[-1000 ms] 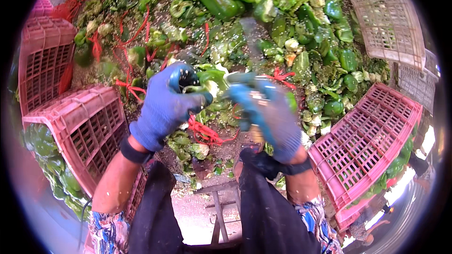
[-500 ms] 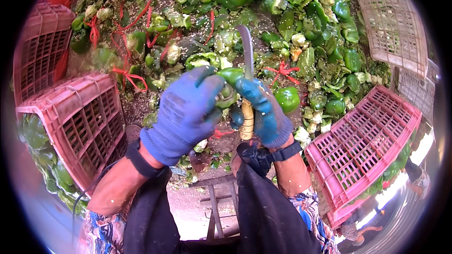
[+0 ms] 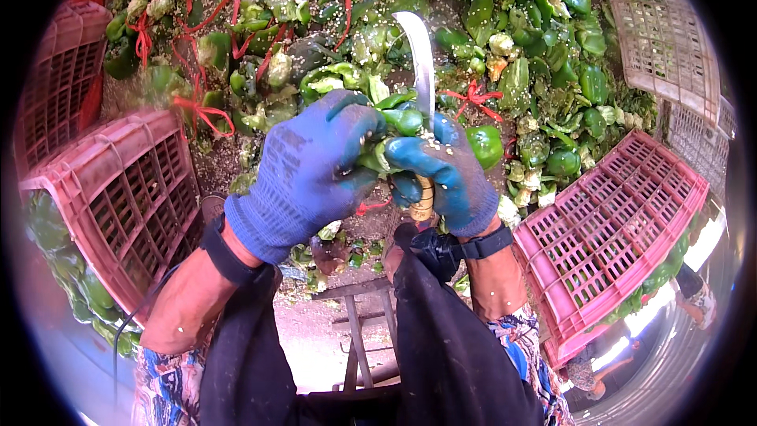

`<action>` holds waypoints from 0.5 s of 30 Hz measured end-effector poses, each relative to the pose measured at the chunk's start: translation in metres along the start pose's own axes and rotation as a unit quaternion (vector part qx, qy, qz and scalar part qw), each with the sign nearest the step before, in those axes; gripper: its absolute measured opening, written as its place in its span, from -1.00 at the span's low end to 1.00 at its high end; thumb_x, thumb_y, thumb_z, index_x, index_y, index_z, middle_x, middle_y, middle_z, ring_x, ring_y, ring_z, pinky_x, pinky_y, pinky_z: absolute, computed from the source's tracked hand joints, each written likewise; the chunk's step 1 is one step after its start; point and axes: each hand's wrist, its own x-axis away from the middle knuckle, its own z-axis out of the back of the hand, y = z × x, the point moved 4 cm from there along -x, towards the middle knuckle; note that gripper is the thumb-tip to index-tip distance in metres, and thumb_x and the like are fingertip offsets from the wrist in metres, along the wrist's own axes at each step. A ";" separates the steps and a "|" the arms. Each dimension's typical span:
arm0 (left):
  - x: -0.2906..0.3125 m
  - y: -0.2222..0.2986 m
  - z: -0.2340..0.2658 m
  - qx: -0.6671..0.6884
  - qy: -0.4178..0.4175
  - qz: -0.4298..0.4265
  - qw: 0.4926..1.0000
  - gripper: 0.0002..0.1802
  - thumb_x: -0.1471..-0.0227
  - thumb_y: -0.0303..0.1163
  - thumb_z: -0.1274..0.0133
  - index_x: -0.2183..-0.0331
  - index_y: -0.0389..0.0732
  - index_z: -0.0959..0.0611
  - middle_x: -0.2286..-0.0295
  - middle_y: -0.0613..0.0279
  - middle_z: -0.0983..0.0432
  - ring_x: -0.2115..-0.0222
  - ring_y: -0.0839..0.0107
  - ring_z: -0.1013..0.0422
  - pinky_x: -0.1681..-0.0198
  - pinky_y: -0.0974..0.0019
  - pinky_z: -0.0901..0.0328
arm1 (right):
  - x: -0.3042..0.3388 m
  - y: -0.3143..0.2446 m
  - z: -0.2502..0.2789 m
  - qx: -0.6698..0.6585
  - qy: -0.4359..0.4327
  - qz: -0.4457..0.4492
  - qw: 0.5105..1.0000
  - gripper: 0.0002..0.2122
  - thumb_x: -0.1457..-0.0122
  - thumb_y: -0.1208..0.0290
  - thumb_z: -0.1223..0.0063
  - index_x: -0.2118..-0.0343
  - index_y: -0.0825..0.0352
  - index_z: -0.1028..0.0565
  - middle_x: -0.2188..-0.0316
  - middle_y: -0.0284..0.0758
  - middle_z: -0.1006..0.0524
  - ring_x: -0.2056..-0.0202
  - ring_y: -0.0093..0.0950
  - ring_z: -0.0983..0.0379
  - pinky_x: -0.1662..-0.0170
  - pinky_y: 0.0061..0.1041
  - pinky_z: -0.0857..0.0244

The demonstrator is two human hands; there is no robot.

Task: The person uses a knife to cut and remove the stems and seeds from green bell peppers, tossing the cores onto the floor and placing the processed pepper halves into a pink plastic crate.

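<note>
My left hand (image 3: pixel 303 173), in a blue glove, is closed round a green bell pepper (image 3: pixel 404 120) that shows in part between the two hands. The knife (image 3: pixel 421 67) has a curved blade and a pale, ringed handle, and my right hand (image 3: pixel 456 183) grips it. Its blade stands up from the fist with the tip bending to the left, close beside the pepper. The right glove's teal fingers press against the pepper's near side. Both hands hide much of the pepper, so where the edge meets it cannot be seen.
Pepper scraps, seeds and red ties (image 3: pixel 203 110) cover the ground ahead. A whole green pepper (image 3: pixel 484 147) lies just right of my hand. Pink crates (image 3: pixel 118 158) stand at left, another pink crate (image 3: pixel 611 229) at right, a pale crate (image 3: pixel 658 28) behind it. A low stool (image 3: pixel 359 331) shows below.
The right hand has turned and its fingers have moved left onto the pepper. The knife's tip is higher, and its blade shows more of its flat side. The view has shifted slightly.
</note>
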 end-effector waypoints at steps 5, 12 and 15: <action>0.001 -0.011 0.001 0.124 0.006 0.036 0.992 -0.50 0.30 -0.54 -0.42 0.18 -0.26 -0.69 0.28 0.15 -0.59 0.29 0.32 -0.53 0.16 0.28 -0.45 | -0.001 -0.002 0.007 0.020 -0.032 -0.028 0.999 -0.67 -0.19 0.38 -0.37 0.01 0.35 -0.58 0.42 -0.42 -0.59 0.63 -0.69 -0.40 0.59 -0.65 -0.21; 0.005 -0.016 0.003 0.279 0.001 0.135 0.951 -0.56 0.24 -0.56 -0.48 0.22 -0.25 -0.70 0.34 0.38 -0.56 0.32 0.61 -0.43 0.21 0.41 -0.41 | -0.002 0.001 0.006 -0.040 -0.064 -0.039 0.996 -0.66 -0.21 0.43 -0.33 -0.02 0.38 -0.57 0.44 -0.35 -0.61 0.70 -0.66 -0.34 0.64 -0.63 -0.20; 0.005 -0.018 0.007 0.304 -0.003 0.146 0.941 -0.58 0.26 -0.55 -0.46 0.25 -0.26 -0.70 0.39 0.41 -0.54 0.36 0.62 -0.41 0.25 0.42 -0.40 | -0.002 0.003 -0.002 -0.118 -0.066 -0.059 0.989 -0.65 -0.22 0.47 -0.30 -0.05 0.39 -0.55 0.44 -0.34 -0.61 0.72 -0.66 -0.34 0.65 -0.60 -0.23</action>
